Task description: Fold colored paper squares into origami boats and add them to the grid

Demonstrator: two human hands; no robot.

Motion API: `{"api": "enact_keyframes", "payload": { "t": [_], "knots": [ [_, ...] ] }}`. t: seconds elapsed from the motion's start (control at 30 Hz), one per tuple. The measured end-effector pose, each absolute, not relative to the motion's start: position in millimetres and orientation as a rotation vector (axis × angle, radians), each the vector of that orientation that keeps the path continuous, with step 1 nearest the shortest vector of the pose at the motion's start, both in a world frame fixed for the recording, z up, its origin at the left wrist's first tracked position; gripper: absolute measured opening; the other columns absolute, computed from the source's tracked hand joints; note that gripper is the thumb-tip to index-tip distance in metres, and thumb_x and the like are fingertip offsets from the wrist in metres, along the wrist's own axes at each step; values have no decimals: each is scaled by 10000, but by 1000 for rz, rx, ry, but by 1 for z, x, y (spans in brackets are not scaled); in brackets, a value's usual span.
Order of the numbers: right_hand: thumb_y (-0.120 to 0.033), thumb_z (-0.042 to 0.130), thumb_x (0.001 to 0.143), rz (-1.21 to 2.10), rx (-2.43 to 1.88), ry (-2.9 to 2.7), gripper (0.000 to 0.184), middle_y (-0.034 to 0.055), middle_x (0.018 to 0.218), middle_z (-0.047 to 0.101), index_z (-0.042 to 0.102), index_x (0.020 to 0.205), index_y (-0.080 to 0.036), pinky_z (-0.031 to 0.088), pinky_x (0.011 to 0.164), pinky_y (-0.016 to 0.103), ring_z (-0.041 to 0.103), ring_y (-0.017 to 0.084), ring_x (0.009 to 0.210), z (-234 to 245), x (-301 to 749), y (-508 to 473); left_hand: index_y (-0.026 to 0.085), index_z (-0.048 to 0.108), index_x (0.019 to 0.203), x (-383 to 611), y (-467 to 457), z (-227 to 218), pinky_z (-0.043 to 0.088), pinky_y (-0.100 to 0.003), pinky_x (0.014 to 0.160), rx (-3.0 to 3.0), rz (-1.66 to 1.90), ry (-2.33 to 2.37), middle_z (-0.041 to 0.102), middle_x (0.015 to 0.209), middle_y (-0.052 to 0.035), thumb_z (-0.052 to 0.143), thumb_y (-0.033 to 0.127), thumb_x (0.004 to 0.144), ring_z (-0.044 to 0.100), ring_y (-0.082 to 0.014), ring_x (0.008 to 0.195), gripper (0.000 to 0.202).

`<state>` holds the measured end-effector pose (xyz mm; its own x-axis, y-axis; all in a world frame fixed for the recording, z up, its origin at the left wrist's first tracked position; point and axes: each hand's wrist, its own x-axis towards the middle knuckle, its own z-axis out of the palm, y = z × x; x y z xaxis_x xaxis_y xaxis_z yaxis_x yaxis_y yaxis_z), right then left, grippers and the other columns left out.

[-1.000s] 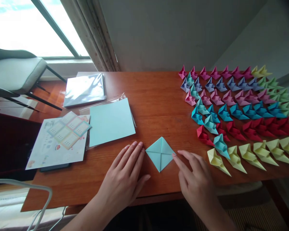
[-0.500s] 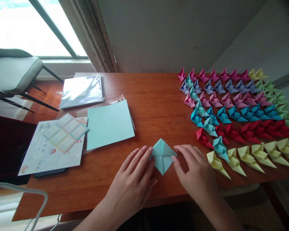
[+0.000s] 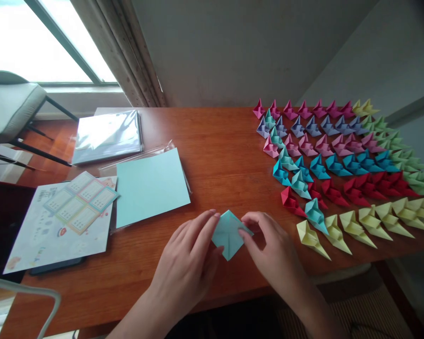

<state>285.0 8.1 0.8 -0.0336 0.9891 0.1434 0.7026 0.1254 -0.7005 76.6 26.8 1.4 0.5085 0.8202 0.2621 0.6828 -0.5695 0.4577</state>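
Observation:
A small light-turquoise paper square (image 3: 229, 238), folded and turned like a diamond, is between my hands near the table's front edge. A faint crease runs down the face that shows. My right hand (image 3: 277, 252) pinches its right corner between thumb and forefinger. My left hand (image 3: 187, 259) grips its left side, with the fingers along the upper left edge and the thumb by the lower left edge. My left fingers hide the left corner.
A stack of turquoise paper (image 3: 151, 186) lies left on a plastic sleeve, near a printed sheet (image 3: 81, 245), a card (image 3: 83, 202) and wrapped packs (image 3: 108, 136). Rows of coloured folded-paper boats (image 3: 335, 165) fill the table's right side. A white cable-like tube (image 3: 54, 301) curves at lower left.
The paper square now shows a plainer face instead of the one with crossed fold lines. My right hand has closed on its corner. The whole view has shifted slightly.

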Motion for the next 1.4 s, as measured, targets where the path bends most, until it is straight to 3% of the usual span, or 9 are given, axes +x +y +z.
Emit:
{"api": "enact_keyframes", "payload": {
  "t": [0.1,0.17,0.33,0.47,0.67,0.83,0.97,1.23,1.4],
  "knots": [
    [-95,523,967,745,-1479,-1854,178,29,944,661,624,1016,-233,517,800,316,623,179,903,16,286,9,207,363,1510,80,37,10,541,-380,1008,2260,693,1289,539,1468,-147,617,262,930,602,-259,1255,635],
    [-74,504,972,804,-1390,-1891,229,25,952,656,647,1034,-243,520,809,302,625,169,918,27,287,9,239,446,1447,82,44,17,574,-321,918,2125,708,1150,685,1259,-90,630,218,916,687,-208,1083,563],
    [-132,583,960,796,-1340,-1764,334,25,1068,689,588,1255,-288,540,903,291,654,163,997,36,288,3,209,689,1045,89,50,28,561,-227,728,1798,712,984,752,906,-22,650,156,888,699,-143,776,170],
    [-283,649,943,908,-1479,-1416,486,74,1213,666,475,1396,-279,567,906,334,664,204,1057,24,289,-2,179,603,866,95,50,26,545,-213,671,1310,904,1094,668,793,-1,701,213,874,641,-125,720,104],
    [-175,635,940,810,-1425,-1613,69,9,863,690,676,949,-230,527,732,280,637,156,802,11,286,4,210,562,981,95,48,18,552,-227,712,1253,938,1023,646,855,9,635,136,897,640,-123,785,133],
    [5,589,912,428,-1287,-1852,264,63,956,707,701,1045,-194,523,819,327,613,190,928,5,292,10,193,647,1011,84,47,12,530,-302,869,2062,946,993,712,1002,-39,541,-5,879,640,-172,960,261],
    [35,583,905,222,-1295,-2017,338,89,1048,716,689,1140,-183,519,877,382,592,222,996,-5,297,5,167,663,1003,81,43,5,498,-370,834,2554,901,971,736,1006,-63,511,66,948,613,-204,901,190],
    [-49,589,939,220,-1231,-2240,214,106,1002,721,701,1104,-127,520,795,396,593,231,918,-9,300,-1,151,690,970,81,39,3,480,-352,773,2770,774,968,753,948,-35,476,124,1002,662,-200,853,218],
    [-74,601,942,256,-1241,-2320,200,109,1060,720,688,1113,-130,505,820,412,609,246,952,-4,304,-3,134,701,1029,73,34,2,498,-359,900,2788,750,902,767,1086,-47,485,110,995,688,-213,1000,219]
  ]
}}
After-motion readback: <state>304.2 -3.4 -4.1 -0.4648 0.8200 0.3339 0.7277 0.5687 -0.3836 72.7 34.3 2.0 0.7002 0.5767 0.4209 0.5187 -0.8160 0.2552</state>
